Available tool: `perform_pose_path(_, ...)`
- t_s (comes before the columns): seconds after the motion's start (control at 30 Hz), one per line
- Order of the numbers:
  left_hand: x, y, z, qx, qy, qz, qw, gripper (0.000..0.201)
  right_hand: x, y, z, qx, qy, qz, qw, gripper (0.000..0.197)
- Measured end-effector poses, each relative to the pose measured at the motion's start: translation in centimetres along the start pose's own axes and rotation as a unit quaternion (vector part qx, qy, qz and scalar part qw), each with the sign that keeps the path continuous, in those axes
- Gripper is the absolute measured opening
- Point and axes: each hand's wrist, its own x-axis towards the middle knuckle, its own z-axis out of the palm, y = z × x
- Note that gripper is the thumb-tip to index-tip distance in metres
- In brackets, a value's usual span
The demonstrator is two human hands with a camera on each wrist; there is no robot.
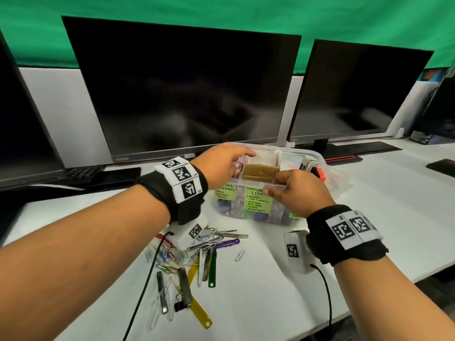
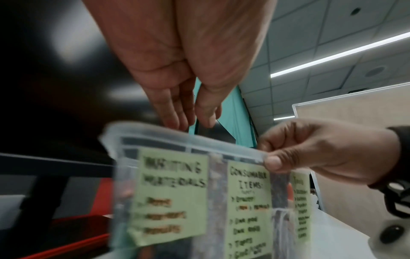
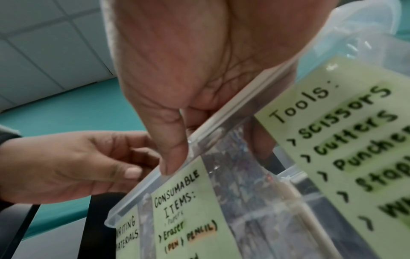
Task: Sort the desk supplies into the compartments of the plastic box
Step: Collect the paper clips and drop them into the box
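The clear plastic box [image 1: 320, 159] stands on the white desk before the monitors, with green labels for writing materials, consumable items and tools on its front wall. My right hand [image 1: 272, 185] pinches the front rim [image 3: 135, 198], thumb outside and fingers inside. My left hand [image 1: 236, 161] hovers over the box's left compartments with relaxed fingers [image 2: 170, 112] and holds nothing I can see. Brown flat pieces [image 1: 258, 172] lie in the middle compartment. A loose pile of paper clips, key tags and a binder clip [image 1: 192, 262] lies on the desk in front of the box.
Three dark monitors [image 1: 182, 89] stand close behind the box. A keyboard [image 1: 81, 172] sits at the back left. Black cables [image 1: 147, 279] run from both wrist cameras across the desk. The desk's front edge [image 1: 369, 311] is near my right forearm.
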Motion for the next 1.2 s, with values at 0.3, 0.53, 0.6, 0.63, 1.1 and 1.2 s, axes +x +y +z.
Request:
perform_pose_path(0.3, -7.4, -9.0, -2.7, 0.092, -0.155, -0.179, 0.967, 0.028, -1.1, -2.1, 0.8, -0.029, 0.049, 0.011, 0.998, 0.031)
perform_pose_path(0.53, -7.7, -8.6, 0.2, 0.127, -0.190, -0.137, 0.964, 0.032, -1.4, -9.6, 4.3, -0.031, -0.040, -0.161, 0.986, 0.022)
perform_pose_path(0.6, -7.2, -8.1, 1.4, 0.142, -0.189, -0.121, 0.964, 0.038, -0.3, -10.7, 6.5, -0.090, -0.158, -0.141, 0.973, 0.028)
perform_pose_path(0.63, -6.9, -7.9, 1.9, 0.150, -0.189, -0.115, 0.964, 0.040, 0.3, -10.9, 7.5, -0.118, -0.185, -0.131, 0.967, 0.031)
perform_pose_path(1.1, -6.1, -8.4, 4.0, 0.135, -0.191, -0.165, 0.958, 0.036, 3.5, -10.6, 10.1, -0.151, -0.254, -0.087, 0.951, 0.036)
perform_pose_path(1.2, -6.7, -8.6, 3.8, 0.109, -0.165, -0.166, 0.966, 0.024, 3.3, -10.3, 9.5, -0.113, -0.244, -0.068, 0.961, 0.029)
